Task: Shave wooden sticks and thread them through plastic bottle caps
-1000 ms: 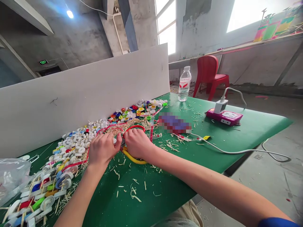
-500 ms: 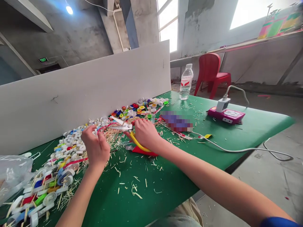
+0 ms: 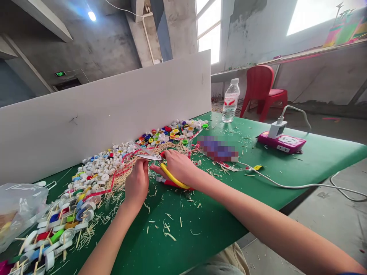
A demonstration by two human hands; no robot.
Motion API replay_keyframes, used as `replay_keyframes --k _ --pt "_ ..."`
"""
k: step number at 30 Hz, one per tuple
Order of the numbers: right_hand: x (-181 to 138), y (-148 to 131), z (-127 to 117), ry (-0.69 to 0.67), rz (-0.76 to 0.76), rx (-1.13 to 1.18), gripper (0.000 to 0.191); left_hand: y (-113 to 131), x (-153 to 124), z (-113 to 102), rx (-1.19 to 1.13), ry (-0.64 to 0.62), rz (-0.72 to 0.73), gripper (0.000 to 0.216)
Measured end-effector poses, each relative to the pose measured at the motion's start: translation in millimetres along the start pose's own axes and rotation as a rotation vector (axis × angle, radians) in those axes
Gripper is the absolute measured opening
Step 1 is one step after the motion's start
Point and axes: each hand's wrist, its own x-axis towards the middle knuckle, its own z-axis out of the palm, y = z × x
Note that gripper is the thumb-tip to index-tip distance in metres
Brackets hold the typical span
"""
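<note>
My right hand [image 3: 179, 167] grips a pair of scissors [image 3: 171, 177] by the yellow handle. Their metal blades point left over a heap of thin wooden sticks [image 3: 122, 181]. Just under the blade tips is my left hand [image 3: 137, 183], its fingers pinched together; whatever lies between them is too small or hidden to make out. A red ribbon [image 3: 114, 179] runs through the sticks to the left of that hand. Beneath my right wrist lies a red object [image 3: 169, 183], mostly covered. Bottle caps [image 3: 104, 177] in many colours, several with sticks in them, spread along the left.
A clear plastic bag [image 3: 23, 214] sits at the left edge. Toward the back right stand a water bottle [image 3: 231, 101] and a pink power strip [image 3: 282, 143] with a charger and white cable. A white board [image 3: 114, 122] edges the green table [image 3: 200, 236]; a red chair [image 3: 260, 89] is beyond.
My left hand has moved right, up to the blades, and its fingers have closed. The scissor blades have come closer together. The whole view has shifted slightly.
</note>
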Motion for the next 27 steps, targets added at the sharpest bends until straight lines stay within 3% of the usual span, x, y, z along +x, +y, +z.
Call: replay_keyframes --k 6,16,22,27 --pt "-3 0 -7 0.018 -0.091 0.073 0.068 -9 0 -4 0.125 0.11 0.182 0.027" --pt "-3 4 -10 -0.044 -0.101 0.254 0.056 -12 9 -9 0.102 0.201 0.303 0.027" --pt "-3 4 -5 -0.087 -0.092 0.36 0.055 -17 12 -9 0.146 0.169 0.348 0.021" --pt "-2 0 -5 -0.222 0.014 0.521 0.06 -21 12 -14 0.368 0.146 0.392 0.023"
